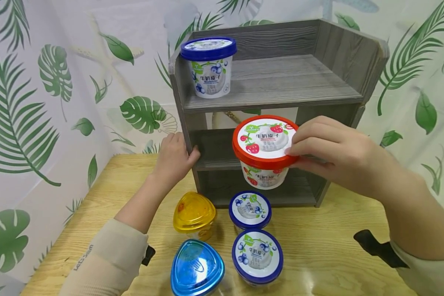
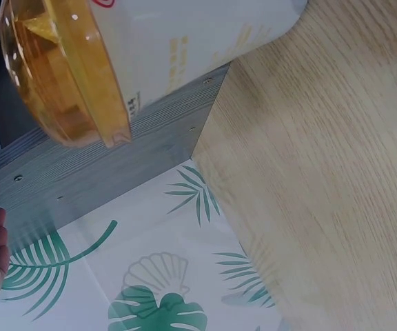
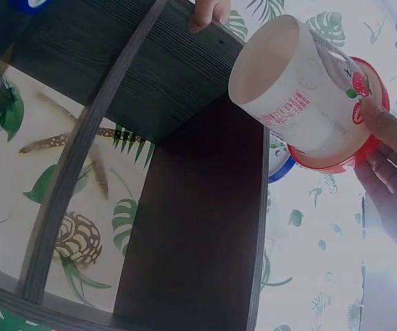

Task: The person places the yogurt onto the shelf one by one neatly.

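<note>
In the head view my right hand [image 1: 336, 152] holds a strawberry tub [image 1: 266, 142] by the side of its red lid, thumb over the lid top. The tub hangs in front of the grey wooden shelf [image 1: 281, 88], level with its middle opening. From the right wrist the tub's pale base and side [image 3: 302, 96] show, with fingers under the red rim. My left hand [image 1: 175, 158] grips the left side panel of the shelf, thumb at its front edge and fingers along the outer face. A blueberry tub [image 1: 211, 76] with a blue lid stands on the top board at the left.
On the wooden table [image 1: 336, 246] before the shelf stand two blueberry tubs, a nearer one [image 1: 257, 255] and a farther one [image 1: 250, 209]. Left of them are a yellow-lidded container [image 1: 194, 211] and a blue-lidded one [image 1: 197, 267]. A leaf-patterned backdrop [image 1: 77, 82] surrounds the table.
</note>
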Available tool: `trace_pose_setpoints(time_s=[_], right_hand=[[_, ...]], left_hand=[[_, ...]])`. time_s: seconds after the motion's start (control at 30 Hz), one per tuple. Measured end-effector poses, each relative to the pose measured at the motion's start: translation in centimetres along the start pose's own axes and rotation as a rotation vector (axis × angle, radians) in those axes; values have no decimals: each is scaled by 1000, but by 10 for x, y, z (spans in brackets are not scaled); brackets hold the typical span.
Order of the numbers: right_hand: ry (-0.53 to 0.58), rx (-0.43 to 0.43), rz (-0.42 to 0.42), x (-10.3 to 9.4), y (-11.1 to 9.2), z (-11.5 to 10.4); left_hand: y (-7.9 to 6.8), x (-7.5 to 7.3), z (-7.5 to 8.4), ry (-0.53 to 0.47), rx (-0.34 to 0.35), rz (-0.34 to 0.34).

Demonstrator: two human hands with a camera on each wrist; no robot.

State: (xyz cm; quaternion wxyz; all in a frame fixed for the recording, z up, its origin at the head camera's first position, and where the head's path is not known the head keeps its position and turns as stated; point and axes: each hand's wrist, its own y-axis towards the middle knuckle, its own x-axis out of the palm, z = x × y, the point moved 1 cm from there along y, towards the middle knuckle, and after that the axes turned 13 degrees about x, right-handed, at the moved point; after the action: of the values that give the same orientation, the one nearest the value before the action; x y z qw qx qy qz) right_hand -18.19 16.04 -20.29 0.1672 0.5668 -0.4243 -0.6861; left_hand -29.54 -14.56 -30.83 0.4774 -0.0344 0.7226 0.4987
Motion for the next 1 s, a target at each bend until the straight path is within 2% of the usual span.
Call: trace_pose_setpoints(time_s=[0.37,0.6,0.87,1.0], right_hand=[[42,9,-6,-4,17,3],[-1,19,-19,-9,26,11],[49,2,48,-16,35,21],[44,10,51,-20,39,27]], left_hand=[[1,-2,0,12,11,12],[1,-2,1,12,9,3],[1,-2,3,0,-5,-13],[1,-1,2,5,-4,-8]])
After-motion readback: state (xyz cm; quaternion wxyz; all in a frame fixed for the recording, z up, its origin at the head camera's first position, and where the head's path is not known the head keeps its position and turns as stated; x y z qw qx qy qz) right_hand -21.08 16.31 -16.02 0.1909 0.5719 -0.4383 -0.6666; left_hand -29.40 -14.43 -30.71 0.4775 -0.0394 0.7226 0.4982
